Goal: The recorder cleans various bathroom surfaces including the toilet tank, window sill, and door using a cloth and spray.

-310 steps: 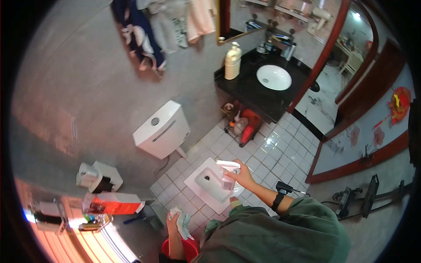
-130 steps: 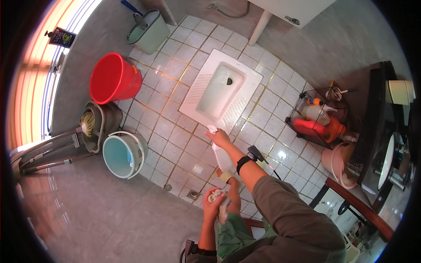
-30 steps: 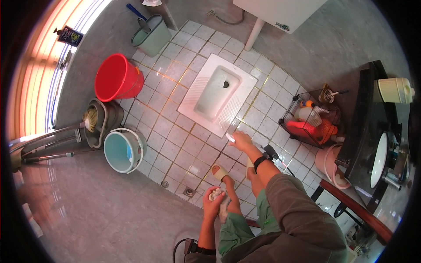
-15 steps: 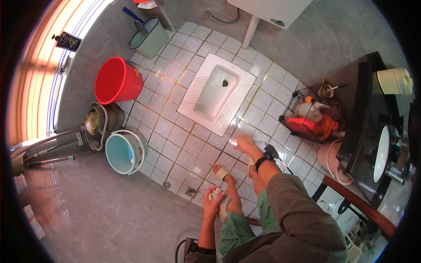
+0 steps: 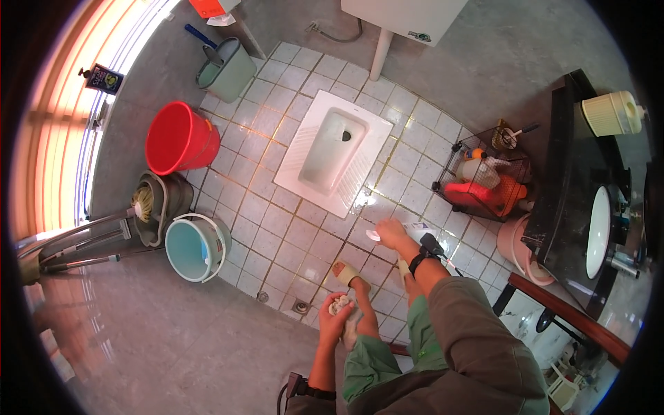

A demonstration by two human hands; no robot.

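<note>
My left hand (image 5: 333,322) is closed around a crumpled off-white cloth (image 5: 339,304), and part of the cloth seems to hang down beside my leg. Farther forward, my right hand (image 5: 391,235) grips a white bottle (image 5: 419,227) held sideways over the floor tiles. Its pale end sticks out left of my fingers, and its printed body shows on the other side of my hand. Beyond the bottle, set into the tiled floor, is a white squat toilet (image 5: 333,152) with a dark drain hole.
At left stand a red bucket (image 5: 181,138), a pale bucket (image 5: 197,247), a mop bucket (image 5: 158,207) and a grey-green bin (image 5: 230,72). On the right are a wire basket (image 5: 484,176) of bottles, a pink bucket (image 5: 513,243) and a black counter (image 5: 564,200). A floor drain (image 5: 301,306) lies near my foot.
The view has shifted slightly. My right hand has turned the bottle a little, so more of its printed body shows. My left hand keeps its hold on the cloth.
</note>
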